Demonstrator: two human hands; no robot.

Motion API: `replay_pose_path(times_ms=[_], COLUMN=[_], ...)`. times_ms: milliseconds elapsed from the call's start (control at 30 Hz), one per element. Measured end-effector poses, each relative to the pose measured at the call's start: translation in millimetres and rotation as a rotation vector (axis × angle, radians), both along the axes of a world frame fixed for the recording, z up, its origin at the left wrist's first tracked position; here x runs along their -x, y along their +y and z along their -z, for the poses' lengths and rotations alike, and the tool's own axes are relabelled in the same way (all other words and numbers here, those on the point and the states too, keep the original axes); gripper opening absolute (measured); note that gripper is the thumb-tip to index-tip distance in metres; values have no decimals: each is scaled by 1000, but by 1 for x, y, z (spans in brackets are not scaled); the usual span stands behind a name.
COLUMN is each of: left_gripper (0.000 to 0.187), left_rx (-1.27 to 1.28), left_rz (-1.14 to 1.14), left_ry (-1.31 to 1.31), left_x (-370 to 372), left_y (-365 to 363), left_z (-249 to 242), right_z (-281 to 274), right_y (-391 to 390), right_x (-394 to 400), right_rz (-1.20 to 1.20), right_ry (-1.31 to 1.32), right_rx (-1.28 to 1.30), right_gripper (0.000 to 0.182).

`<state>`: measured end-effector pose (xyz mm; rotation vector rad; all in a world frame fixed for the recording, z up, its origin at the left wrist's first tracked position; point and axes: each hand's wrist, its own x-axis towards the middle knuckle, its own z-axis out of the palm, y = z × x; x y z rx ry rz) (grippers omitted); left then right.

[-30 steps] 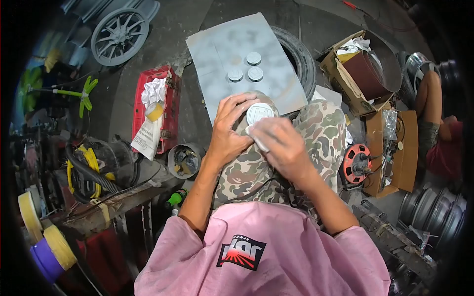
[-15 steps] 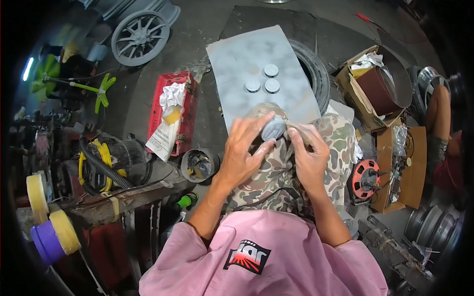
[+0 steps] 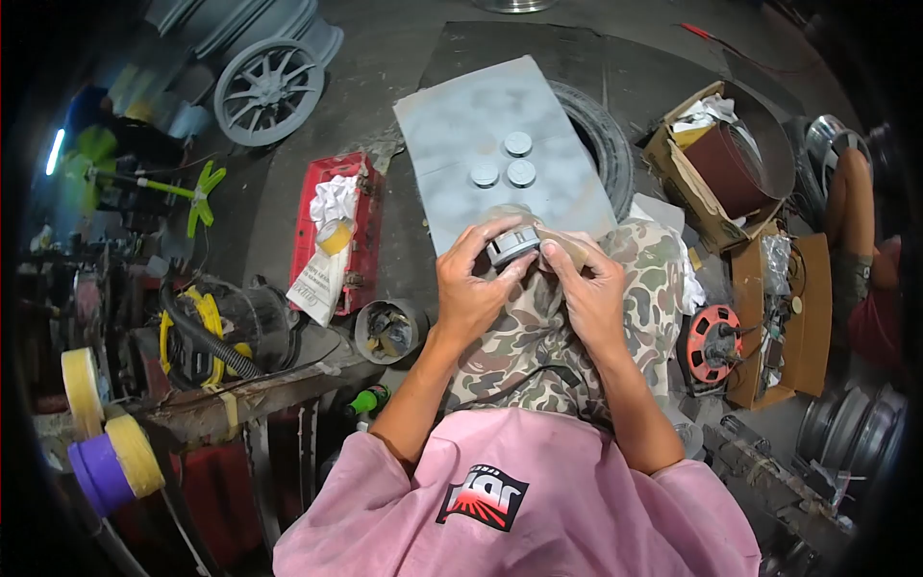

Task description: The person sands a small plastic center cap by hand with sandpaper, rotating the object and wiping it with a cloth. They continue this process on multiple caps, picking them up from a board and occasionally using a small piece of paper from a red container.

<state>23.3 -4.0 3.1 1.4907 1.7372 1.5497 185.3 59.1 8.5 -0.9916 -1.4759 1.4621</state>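
Between my hands, above my lap, is a grey wheel centre cap (image 3: 514, 247), tilted so that its side rim shows. My left hand (image 3: 471, 284) grips it between thumb and fingers. In my right hand (image 3: 591, 293), a folded tan piece that looks like sandpaper (image 3: 565, 247) is pinched, close against the cap's right side; whether it touches is hard to tell. Three similar grey caps, the back one (image 3: 517, 144), the left one (image 3: 485, 174) and the right one (image 3: 521, 174), lie on a grey-sprayed board (image 3: 442, 120) beyond my knees.
The board rests partly on a tyre (image 3: 615, 154). To the left are a red toolbox (image 3: 303, 216), a round tin (image 3: 415, 332) and a vacuum cleaner (image 3: 260, 322). Cardboard boxes (image 3: 812, 308) and an orange cable reel (image 3: 713, 341) stand right, near another person's leg (image 3: 849, 207).
My left hand has turned the cap from face-up to edge-on. My right hand has shifted slightly left and stays beside it with the tan piece. The whole view has moved a little.
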Motion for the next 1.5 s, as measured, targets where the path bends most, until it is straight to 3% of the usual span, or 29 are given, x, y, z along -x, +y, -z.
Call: replay_pose_path(times_ms=[100, 133, 167, 233, 267, 300, 400, 433, 500, 533, 567, 633, 700, 833, 900, 933, 1000, 1033, 1100, 1167, 1233, 1267, 1300, 1367, 1400, 1433, 1500], left_gripper=[33, 33, 33, 34, 33, 32, 29, 28, 29, 29, 30, 32, 35, 44, 44, 44, 37, 34, 31, 29, 28, 28, 28, 32, 35, 29, 30], left_rx=[-54, -33, -12, -69, -52, -34, -26, -6, -21, -5, 8, -19, -6, -56, 61, -12, -33, -84, -56, -91, -107, -63, -57, -102, -39, -118, -34], left_rz=[-48, -59, -71, -37, -50, -70, -52, -36, -47, -37, -33, 19, 9, -48, -48, 2, 74, 109, 159, 118, 79, 82, 83, 126, 107, 64, 42], left_ry=[56, 59, 65, 58, 94, 128, 91, 103, 94, 108, 125, 103, 115, 304, 117, 211, 93, 35, -41, 37, 134, 157, 150, 108, 132, 170, 128], left_x=[0, 1, 1, 2, 1, 0, -1, -1, -2, -2, -1, 0, 0, 1, 4, 10, 10, 10, 9, 11, 10, 11, 12, 14, 16, 14, 13], left_y=[3, 3, 3, 6, 6, 5, 3, 3, 4, 4, 3, 6, 8, 18, 15, 18, 14, 13, 10, 9, 6, 5, 6, 10, 8, 10, 7], left_z=[7, 7, 7, 6, 6, 5, 2, 1, -3, -5, -8, -9, -8, -2, 4, 15, 6, 4, -5, -10, -9, -9, -8, -2, 3, 8, 5], right_z=[-7, -7, -9, -15, -9, -7, 1, 4, -4, -8, -14, -27, -28, -12, -2, 7, 23, 26, 27, 21, -10, -15, -18, -23, -7, -4, 3], right_y=[-2, -3, -3, -1, 4, 4, 7, 7, 7, 8, 10, 8, 5, 4, 13, 16, 24, 23, 21, 16, 3, 1, 1, 2, 3, 0, 1], right_x=[4, 3, 0, -3, -1, -2, 1, 0, -1, -1, -1, -3, -1, 4, 4, 1, -3, -4, 0, 5, 4, 2, 2, 0, 3, 5, 8], right_rz=[43, -1, 5, -132, -26, -25, -27, -32, 2, 15, 0, -169, -207, 72, 160, 158, 118, 110, 7, -6, -48, -96, -98, -197, -110, -63, 8], right_ry=[-87, -126, -131, -185, -160, -163, 5, 10, -71, -99, -86, -190, -165, -179, -133, -107, 27, 42, 220, 252, -85, -176, -182, -223, -175, -167, -114], right_rx=[-475, -681, -679, -937, -941, -945, 250, 248, -65, -353, -360, -871, -886, -597, -438, -456, -8, -21, 490, 473, -345, -636, -629, -956, -925, -749, -313], right_gripper=[25, 38, 38, 45, 34, 34, 22, 22, 20, 22, 22, 30, 38, 24, 14, 14, 15, 15, 19, 17, 22, 31, 31, 33, 32, 27, 20])
